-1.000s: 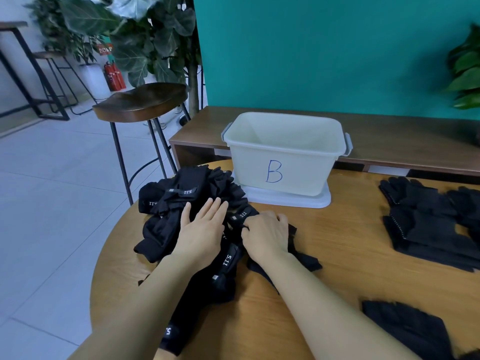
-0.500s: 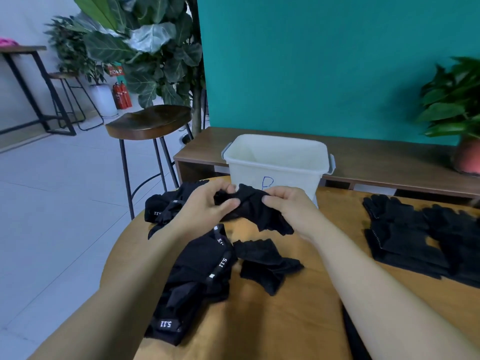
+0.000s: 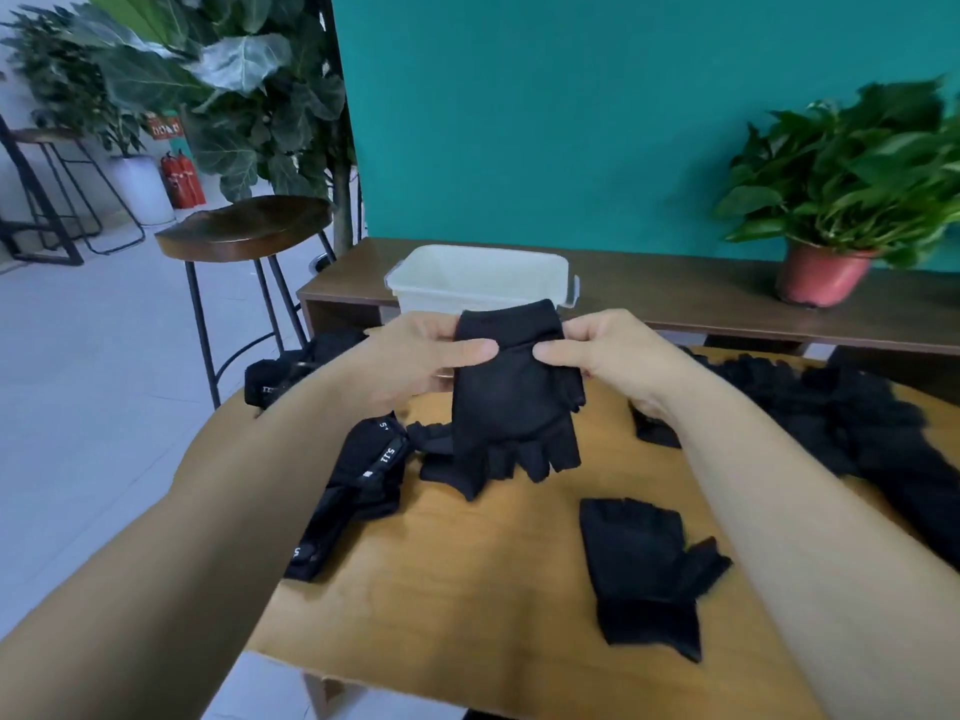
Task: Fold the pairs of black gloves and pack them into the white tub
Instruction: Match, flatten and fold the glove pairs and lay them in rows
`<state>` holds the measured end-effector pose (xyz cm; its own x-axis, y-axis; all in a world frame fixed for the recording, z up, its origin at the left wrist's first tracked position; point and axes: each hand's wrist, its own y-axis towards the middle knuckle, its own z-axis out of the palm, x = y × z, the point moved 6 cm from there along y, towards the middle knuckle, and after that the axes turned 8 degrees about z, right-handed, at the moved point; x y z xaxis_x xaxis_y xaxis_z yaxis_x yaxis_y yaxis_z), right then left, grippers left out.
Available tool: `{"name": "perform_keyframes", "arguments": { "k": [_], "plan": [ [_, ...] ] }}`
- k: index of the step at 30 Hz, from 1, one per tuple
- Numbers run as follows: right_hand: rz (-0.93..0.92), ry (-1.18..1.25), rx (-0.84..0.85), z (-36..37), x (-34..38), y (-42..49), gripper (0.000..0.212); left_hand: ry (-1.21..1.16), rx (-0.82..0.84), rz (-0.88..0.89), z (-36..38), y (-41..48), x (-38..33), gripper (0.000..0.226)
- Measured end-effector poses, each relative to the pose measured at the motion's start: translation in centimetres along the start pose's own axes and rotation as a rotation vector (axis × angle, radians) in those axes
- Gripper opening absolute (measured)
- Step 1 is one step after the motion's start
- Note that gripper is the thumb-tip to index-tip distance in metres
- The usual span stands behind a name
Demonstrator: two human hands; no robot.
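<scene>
Above the table [image 3: 467, 589], both hands — left [image 3: 415, 356], right [image 3: 608, 356] — grip pinching one black glove [image 3: 511, 402].

The glove [image 3: 511, 402] held up in the middle is matt black cloth, soft and finely knit, with no shine. The second glove [image 3: 639, 569], near right, is the same dull black fabric. The pile [image 3: 358, 475] on the left is black cloth too, with white printed bands. The surface [image 3: 467, 589] is light wood, smooth, with a low satin sheen and faint grain. The tub [image 3: 467, 293] is white plastic, smooth and faintly glossy. The far sideboard [image 3: 675, 283] is dark matt wood. The stool [image 3: 244, 226] has a dark polished wood seat on thin black metal legs.
</scene>
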<state>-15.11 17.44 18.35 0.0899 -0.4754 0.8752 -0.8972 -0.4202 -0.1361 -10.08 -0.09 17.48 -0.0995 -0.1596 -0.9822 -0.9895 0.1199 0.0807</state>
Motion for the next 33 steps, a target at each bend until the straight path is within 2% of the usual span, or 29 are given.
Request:
{"name": "perform_keyframes", "arguments": {
  "k": [4, 6, 8, 11, 15, 21, 27, 31, 33],
  "plan": [
    [0.123, -0.086, 0.137, -1.1, -2.0, -2.4, 0.016, -0.197, 0.032, -0.084, 2.7, -0.6, 0.8, 0.026],
    [0.187, -0.135, 0.145, -1.7, -2.9, -3.2, 0.019, -0.114, 0.042, -0.161, 3.7, -0.5, 1.6, 0.026],
    [0.238, -0.229, 0.103, -2.0, -3.7, -3.9, 0.019, 0.015, -0.021, -0.225, 4.3, -0.4, 2.6, 0.023],
    [0.243, -0.152, 0.089, -2.9, -4.7, -4.5, 0.017, -0.113, -0.043, -0.199, 5.8, -0.1, 2.6, 0.025],
    [0.256, -0.056, 0.103, -4.3, -6.0, -5.9, 0.011, -0.168, 0.112, -0.196, 7.8, -0.6, 2.3, 0.032],
    [0.237, -0.074, 0.038, -6.4, -7.2, -8.0, 0.039, -0.179, 0.107, -0.184, 10.3, 0.2, 2.1, 0.033],
    [0.254, -0.126, -0.067, -8.4, -9.2, -8.0, 0.036, -0.195, 0.080, -0.226, 12.4, 1.6, 3.3, 0.037],
    [0.270, -0.094, -0.133, -9.1, -10.9, -6.9, 0.012, -0.161, 0.094, -0.203, 13.7, 3.3, 4.1, 0.031],
    [0.287, -0.056, -0.170, -9.4, -11.8, -6.1, 0.018, -0.124, 0.096, -0.189, 14.1, 4.3, 4.7, 0.034]
  ]
}}
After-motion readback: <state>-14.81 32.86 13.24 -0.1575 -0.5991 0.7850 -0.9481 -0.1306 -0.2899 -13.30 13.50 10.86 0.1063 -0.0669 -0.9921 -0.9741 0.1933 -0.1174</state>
